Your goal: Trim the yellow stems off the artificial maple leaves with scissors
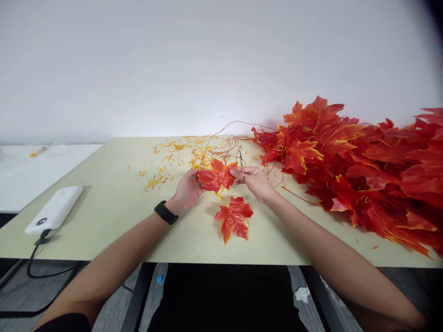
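Observation:
A red artificial maple leaf (217, 175) is held up between both hands over the table. My left hand (188, 190) is closed on its left edge. At its right edge, my right hand (255, 182) pinches the leaf, and a pair of scissors (240, 157) is also in that hand, blades pointing away from me. A second red maple leaf (234, 218) lies flat on the table just below the hands. Thin red stems or wires (224, 150) lie tangled beyond the held leaf.
A large heap of red maple leaves (374, 170) covers the right side of the table (114, 184). Yellow-orange scraps (169, 161) are scattered behind my left hand. A white power bank (55, 210) with a black cable (32, 258) lies at the left.

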The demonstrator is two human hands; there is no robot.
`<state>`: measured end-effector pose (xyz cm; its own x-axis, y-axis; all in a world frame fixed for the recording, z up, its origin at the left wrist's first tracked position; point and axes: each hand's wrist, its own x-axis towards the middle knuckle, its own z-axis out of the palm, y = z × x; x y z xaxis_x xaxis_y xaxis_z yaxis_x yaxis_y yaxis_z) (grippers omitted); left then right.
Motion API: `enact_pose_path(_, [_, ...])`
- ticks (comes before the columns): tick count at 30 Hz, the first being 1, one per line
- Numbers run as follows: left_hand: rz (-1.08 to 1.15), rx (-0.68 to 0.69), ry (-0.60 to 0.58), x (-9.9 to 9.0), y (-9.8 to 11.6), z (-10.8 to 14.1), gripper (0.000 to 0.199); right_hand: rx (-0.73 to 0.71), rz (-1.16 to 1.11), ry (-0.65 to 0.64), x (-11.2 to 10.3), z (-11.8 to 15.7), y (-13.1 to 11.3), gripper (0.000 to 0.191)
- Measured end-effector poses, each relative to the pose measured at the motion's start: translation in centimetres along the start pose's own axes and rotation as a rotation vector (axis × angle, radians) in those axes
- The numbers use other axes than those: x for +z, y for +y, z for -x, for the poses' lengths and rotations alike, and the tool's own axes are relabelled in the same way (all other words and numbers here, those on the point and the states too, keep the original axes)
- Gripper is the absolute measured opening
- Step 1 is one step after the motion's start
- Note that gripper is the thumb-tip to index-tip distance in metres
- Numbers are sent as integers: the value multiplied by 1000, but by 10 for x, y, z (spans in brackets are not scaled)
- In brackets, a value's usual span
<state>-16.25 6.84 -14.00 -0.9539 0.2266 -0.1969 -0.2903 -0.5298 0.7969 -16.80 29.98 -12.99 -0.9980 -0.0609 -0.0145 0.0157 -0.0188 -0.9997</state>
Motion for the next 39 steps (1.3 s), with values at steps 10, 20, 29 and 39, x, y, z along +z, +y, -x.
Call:
enact_pose_path(10, [-447,250,-201,-18,-11,-5,70,72,15,-79,-4,1,-1,49])
enact_pose_path(20, [-1035,706,-434,-30,6,-8,38,179,130,-264,-4,6,-5,49])
enact_pose_path(29, [-518,411,-170,-22,16,-4,28,17,390,-133,-14,1,-5,65])
enact_pose_path(39, [-310,287,-32,-14,29,1,36,69,621,-150,-28,3,-18,54])
